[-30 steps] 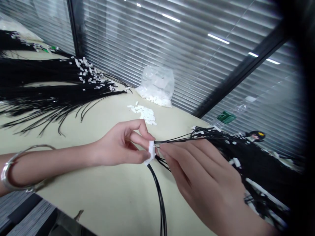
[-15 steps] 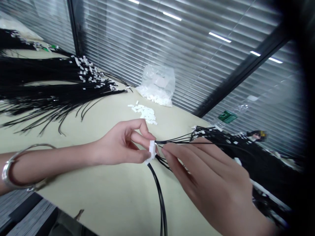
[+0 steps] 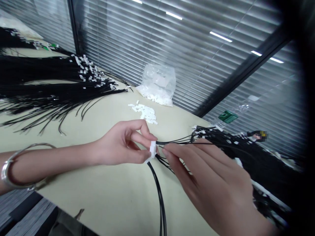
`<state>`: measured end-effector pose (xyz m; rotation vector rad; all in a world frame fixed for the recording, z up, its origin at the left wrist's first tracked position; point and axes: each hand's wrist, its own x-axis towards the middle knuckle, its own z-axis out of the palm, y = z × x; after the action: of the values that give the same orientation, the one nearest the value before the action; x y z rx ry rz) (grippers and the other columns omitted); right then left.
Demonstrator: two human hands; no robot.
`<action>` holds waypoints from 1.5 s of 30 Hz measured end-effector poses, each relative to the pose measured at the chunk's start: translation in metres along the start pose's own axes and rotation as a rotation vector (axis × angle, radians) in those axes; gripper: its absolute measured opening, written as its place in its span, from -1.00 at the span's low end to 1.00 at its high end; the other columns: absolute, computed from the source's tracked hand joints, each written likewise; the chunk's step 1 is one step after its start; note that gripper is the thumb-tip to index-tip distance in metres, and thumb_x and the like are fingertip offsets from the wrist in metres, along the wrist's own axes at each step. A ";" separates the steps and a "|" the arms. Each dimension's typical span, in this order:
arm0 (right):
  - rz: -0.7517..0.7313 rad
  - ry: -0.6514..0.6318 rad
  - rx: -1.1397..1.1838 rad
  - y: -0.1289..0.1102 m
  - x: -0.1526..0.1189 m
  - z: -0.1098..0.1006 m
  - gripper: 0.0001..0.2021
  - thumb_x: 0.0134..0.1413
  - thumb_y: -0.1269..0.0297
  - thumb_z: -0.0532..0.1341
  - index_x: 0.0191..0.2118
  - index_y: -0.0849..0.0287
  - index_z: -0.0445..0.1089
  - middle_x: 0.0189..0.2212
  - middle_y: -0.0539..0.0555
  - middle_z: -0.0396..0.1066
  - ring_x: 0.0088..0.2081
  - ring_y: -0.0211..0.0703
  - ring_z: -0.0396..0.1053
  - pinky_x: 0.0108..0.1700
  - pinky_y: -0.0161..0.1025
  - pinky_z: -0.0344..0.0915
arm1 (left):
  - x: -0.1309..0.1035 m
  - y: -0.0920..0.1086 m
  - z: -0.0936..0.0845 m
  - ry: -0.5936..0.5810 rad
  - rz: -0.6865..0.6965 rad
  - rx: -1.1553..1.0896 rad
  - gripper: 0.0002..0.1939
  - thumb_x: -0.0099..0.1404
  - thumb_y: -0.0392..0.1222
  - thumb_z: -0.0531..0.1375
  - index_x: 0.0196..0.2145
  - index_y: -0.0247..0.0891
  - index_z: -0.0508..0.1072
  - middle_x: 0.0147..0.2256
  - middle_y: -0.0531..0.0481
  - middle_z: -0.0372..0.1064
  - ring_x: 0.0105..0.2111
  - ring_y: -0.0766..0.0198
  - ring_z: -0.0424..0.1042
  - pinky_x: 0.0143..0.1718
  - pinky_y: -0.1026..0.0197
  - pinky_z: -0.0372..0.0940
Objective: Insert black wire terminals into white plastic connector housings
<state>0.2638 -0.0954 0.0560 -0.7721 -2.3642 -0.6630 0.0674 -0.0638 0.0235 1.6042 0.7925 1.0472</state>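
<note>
A white plastic connector housing [image 3: 153, 149] is pinched between the thumb and fingers of my left hand [image 3: 123, 142]. Thin black wires [image 3: 176, 142] run from its right side toward the pile at the right, and more black wires [image 3: 159, 193] hang below it toward the table's front. Close to the housing's right side, my right hand [image 3: 211, 177] has its thumb and forefinger pressed together on a black wire [image 3: 160, 147]. Its fingertips are slightly apart from the housing. The back of the hand hides part of the wires.
Loose white housings [image 3: 147, 114] lie on the cream table [image 3: 103, 193] beyond my hands, with a clear bag of them [image 3: 157, 87] behind. Black wire bundles [image 3: 49, 70] cover the left side. Another wire pile [image 3: 265, 164] lies right. Window blinds [image 3: 137, 39] rise behind.
Almost nothing differs. Both hands keep their grips, and the whole view has shifted very slightly.
</note>
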 end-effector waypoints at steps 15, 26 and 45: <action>-0.109 0.134 -0.125 -0.006 -0.004 0.016 -0.80 -0.04 0.45 0.28 -0.23 0.34 0.39 -0.44 0.03 0.43 -0.40 -0.24 0.28 -0.16 -0.23 0.25 | -0.001 -0.004 -0.001 -0.061 -0.079 -0.037 -0.84 0.05 -0.37 0.24 -0.44 -0.24 0.29 -0.40 0.00 0.57 -0.48 0.28 0.49 -0.47 0.24 0.35; -0.073 0.037 -0.087 0.000 -0.004 0.031 -0.93 0.01 0.48 0.21 -0.43 0.21 0.33 -0.63 -0.05 0.21 -0.51 -0.30 0.13 -0.34 -0.28 0.14 | 0.002 -0.014 -0.003 -0.124 -0.125 -0.032 -0.81 0.08 -0.42 0.20 -0.41 -0.24 0.24 -0.40 0.02 0.54 -0.49 0.36 0.42 -0.44 0.28 0.29; 0.212 -0.236 0.201 0.006 0.000 0.041 -0.85 0.14 0.44 0.08 -0.44 0.21 0.29 -0.60 -0.05 0.23 -0.46 -0.28 0.18 -0.39 -0.30 0.06 | 0.003 -0.009 -0.002 -0.169 -0.050 0.229 -0.73 0.07 -0.43 0.11 -0.26 -0.19 0.22 -0.43 0.06 0.50 -0.47 0.32 0.37 -0.35 0.21 0.32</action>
<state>0.2529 -0.0670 0.0283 -1.0390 -2.4625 -0.2519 0.0666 -0.0581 0.0156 1.8297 0.8569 0.7948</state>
